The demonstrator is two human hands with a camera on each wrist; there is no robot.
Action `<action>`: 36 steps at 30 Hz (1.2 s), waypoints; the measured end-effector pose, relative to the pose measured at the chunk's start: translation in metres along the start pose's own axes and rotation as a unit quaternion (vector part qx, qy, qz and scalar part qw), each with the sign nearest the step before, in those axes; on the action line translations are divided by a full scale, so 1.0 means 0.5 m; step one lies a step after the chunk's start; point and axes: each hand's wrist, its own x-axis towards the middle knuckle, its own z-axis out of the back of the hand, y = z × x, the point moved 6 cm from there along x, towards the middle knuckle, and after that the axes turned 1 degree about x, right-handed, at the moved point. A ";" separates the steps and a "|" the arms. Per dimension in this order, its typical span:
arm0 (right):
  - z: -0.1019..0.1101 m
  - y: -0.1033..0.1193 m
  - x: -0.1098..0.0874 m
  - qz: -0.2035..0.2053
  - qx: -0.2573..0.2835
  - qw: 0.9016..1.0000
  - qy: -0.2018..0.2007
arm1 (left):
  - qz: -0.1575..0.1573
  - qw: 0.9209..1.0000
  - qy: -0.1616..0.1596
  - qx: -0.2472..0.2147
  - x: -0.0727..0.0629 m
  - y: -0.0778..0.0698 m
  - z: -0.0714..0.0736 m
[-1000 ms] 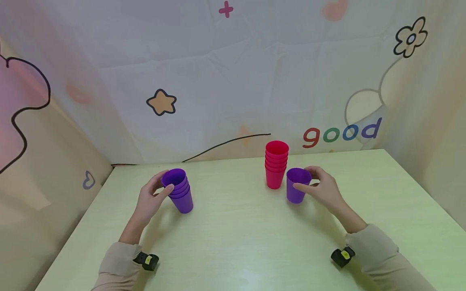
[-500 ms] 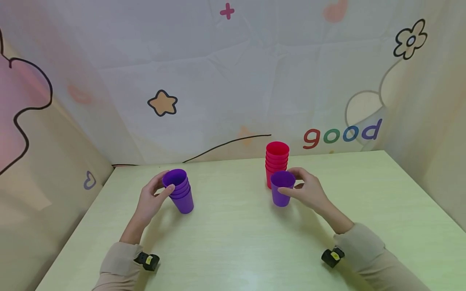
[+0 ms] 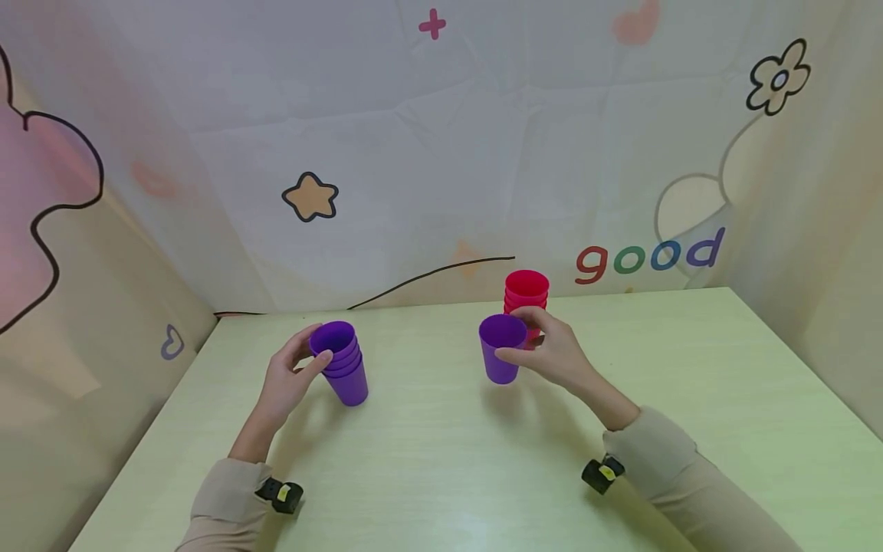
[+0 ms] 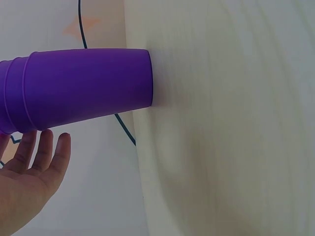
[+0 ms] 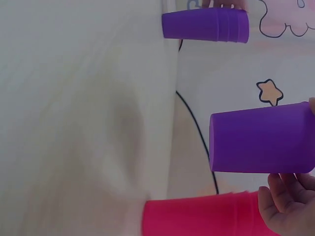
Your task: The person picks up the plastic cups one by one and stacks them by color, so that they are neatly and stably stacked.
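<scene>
My left hand (image 3: 288,379) grips a nested stack of purple cups (image 3: 348,379) near the rims, thumb on the near side. The stack stands on the table, as the left wrist view shows with its base at the surface. With thumb and fingers my right hand (image 3: 555,349) holds a single purple cup (image 3: 500,364) near its rim, mouth up. That cup hangs above the table, its base well off the surface in the right wrist view. Just behind the right hand stands a stack of red cups (image 3: 527,285), partly hidden by the fingers.
The pale green table (image 3: 428,460) ends at a printed cloth backdrop (image 3: 414,176) behind, with cloth at both sides too. A small black camera (image 3: 286,497) is worn on the left wrist and another black camera (image 3: 600,475) on the right.
My right hand has carried the single purple cup leftward, from right of the red stack, past its front, to its left side. My left hand and its purple stack have stayed in place.
</scene>
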 end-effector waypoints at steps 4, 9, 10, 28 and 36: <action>-0.010 0.034 0.013 0.021 0.028 0.999 0.011 | 0.003 1.000 0.001 0.001 0.000 0.002 -0.001; -0.023 0.075 0.029 0.042 0.052 0.997 0.023 | 0.003 1.000 0.001 -0.002 0.001 0.002 0.000; -0.025 0.083 0.032 0.047 0.055 0.997 0.025 | 0.003 1.000 0.001 -0.002 0.001 0.002 -0.001; -0.069 0.190 0.103 0.089 0.087 0.990 0.068 | 0.009 1.000 0.011 0.004 -0.004 -0.022 0.002; -0.104 0.214 0.124 0.081 0.079 0.991 0.069 | -0.001 0.999 0.027 0.024 0.008 0.008 0.007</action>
